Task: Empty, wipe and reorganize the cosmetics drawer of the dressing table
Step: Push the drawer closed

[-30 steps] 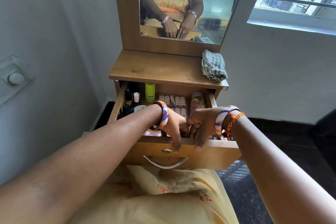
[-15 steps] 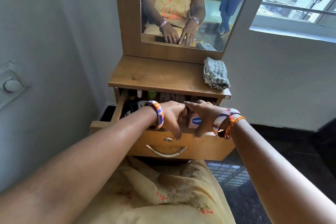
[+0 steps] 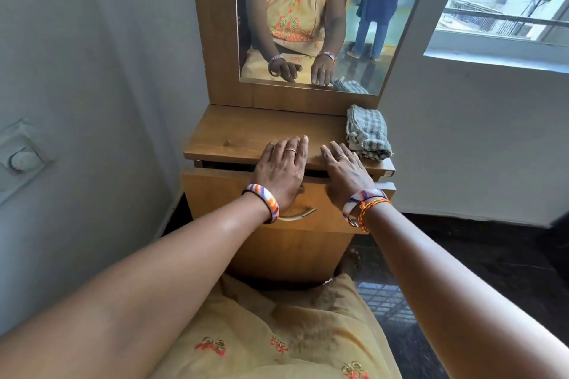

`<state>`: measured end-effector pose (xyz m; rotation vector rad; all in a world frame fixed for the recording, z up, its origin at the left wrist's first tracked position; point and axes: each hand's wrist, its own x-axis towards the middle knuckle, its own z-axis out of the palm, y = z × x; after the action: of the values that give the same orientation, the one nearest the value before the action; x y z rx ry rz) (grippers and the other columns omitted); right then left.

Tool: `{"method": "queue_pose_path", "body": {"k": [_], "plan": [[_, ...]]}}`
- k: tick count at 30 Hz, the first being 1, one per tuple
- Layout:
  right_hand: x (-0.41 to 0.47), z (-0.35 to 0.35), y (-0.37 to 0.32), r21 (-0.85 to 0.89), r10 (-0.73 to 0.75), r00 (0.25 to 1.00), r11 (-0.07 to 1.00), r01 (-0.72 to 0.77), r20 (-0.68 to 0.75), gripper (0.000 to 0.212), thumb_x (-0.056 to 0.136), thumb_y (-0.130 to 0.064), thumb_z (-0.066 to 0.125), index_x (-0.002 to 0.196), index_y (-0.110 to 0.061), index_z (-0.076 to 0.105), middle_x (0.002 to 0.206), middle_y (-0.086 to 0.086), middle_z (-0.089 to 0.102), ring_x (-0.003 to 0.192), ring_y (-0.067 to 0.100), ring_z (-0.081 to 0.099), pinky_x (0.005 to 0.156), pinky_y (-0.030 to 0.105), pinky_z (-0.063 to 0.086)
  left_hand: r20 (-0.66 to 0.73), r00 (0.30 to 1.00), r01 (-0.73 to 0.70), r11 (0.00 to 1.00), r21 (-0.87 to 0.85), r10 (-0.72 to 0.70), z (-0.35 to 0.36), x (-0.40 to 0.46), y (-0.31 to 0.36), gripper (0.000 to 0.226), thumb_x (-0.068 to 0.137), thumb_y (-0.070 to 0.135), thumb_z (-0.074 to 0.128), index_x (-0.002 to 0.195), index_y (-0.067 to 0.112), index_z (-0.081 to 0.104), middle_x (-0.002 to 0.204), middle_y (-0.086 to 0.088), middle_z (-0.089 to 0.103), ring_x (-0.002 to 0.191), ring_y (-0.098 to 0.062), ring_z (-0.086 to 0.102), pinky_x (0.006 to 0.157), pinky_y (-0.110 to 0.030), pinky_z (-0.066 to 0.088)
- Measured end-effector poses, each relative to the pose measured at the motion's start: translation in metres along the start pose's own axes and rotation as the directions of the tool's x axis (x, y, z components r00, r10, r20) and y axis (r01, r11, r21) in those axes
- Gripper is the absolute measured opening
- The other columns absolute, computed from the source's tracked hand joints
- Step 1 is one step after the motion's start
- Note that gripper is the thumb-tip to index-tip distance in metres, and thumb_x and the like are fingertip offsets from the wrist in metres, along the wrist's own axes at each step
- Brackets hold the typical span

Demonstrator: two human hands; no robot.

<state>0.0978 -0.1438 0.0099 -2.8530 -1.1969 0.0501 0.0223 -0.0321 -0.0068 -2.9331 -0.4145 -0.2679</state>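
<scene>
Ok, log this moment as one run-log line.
drawer: nearly shut | left hand: flat on tabletop edge | right hand: same | cloth: folded, tabletop right

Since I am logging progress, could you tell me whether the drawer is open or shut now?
Almost shut: the drawer front sits near the cabinet, with only a narrow dark gap under the tabletop.

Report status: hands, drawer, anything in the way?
Left hand and right hand flat, fingers straight on the tabletop. Drawer almost shut, thin gap showing. Folded cloth by the right hand, clear of the drawer.
</scene>
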Motion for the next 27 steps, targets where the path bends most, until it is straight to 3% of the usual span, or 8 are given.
{"method": "queue_pose_path", "body": {"k": [3,6,10,15,22,27], "plan": [[0.003,0.005,0.006,-0.001,-0.031,0.999,1.0,0.031,-0.032,0.079,0.084,0.002,0.054,0.15,-0.01,0.013,0.158,0.007,0.014,0.148,0.023,0.009,0.12,0.033,0.007,0.007,0.999,0.04,0.999,0.02,-0.04,0.003,0.014,-0.002,0.082,0.094,0.027,0.052,0.15,0.004,-0.003,0.158,-0.014,0.01,0.146,-0.028,0.01,0.12,-0.041,0.009],[0.006,0.01,0.009,0.006,-0.04,0.992,0.999,0.041,-0.12,0.075,0.082,0.005,0.056,0.147,-0.009,0.021,0.152,0.007,0.027,0.142,0.025,0.023,0.118,0.031,0.018,0.046,0.995,0.082,0.996,0.033,-0.084,0.003,0.025,-0.012,0.088,0.091,0.035,0.057,0.151,0.005,-0.001,0.159,-0.014,0.006,0.148,-0.029,0.005,0.12,-0.041,0.005],[0.014,0.017,0.011,-0.062,-0.056,0.982,0.997,0.046,-0.183,0.076,0.079,0.004,0.059,0.145,-0.007,0.024,0.144,0.009,0.031,0.132,0.03,0.032,0.11,0.036,0.033,0.09,0.991,0.102,0.995,-0.008,-0.101,0.013,0.032,-0.022,0.081,0.093,0.043,0.048,0.151,0.009,0.002,0.16,-0.009,0.001,0.149,-0.026,-0.002,0.12,-0.04,0.001],[0.022,0.023,0.008,-0.118,-0.045,0.963,0.993,0.014,-0.264,0.07,0.078,0.003,0.059,0.141,-0.007,0.032,0.144,0.01,0.033,0.131,0.031,0.033,0.106,0.041,0.033,0.02,0.996,0.083,0.992,-0.096,-0.081,0.024,0.031,-0.026,0.076,0.093,0.037,0.051,0.151,0.011,0.01,0.16,-0.006,0.01,0.148,-0.021,0.007,0.121,-0.035,0.008],[0.029,0.035,0.012,-0.04,0.018,0.936,0.999,-0.034,-0.351,0.071,0.058,0.008,0.075,0.125,-0.005,0.057,0.126,0.014,0.057,0.118,0.036,0.053,0.096,0.044,0.044,-0.079,0.993,0.073,0.987,-0.141,-0.085,0.031,0.032,-0.029,0.074,0.089,0.033,0.06,0.15,0.014,0.021,0.158,-0.005,0.021,0.147,-0.019,0.018,0.119,-0.031,0.013],[0.029,0.032,0.007,-0.068,0.036,0.942,0.996,-0.063,-0.333,0.064,0.064,0.002,0.074,0.125,-0.005,0.056,0.128,0.013,0.056,0.118,0.035,0.053,0.094,0.042,0.044,-0.09,0.993,0.057,0.986,-0.155,-0.072,0.03,0.034,-0.035,0.071,0.087,0.035,0.062,0.148,0.019,0.029,0.155,-0.002,0.029,0.144,-0.019,0.026,0.117,-0.031,0.021]]}}
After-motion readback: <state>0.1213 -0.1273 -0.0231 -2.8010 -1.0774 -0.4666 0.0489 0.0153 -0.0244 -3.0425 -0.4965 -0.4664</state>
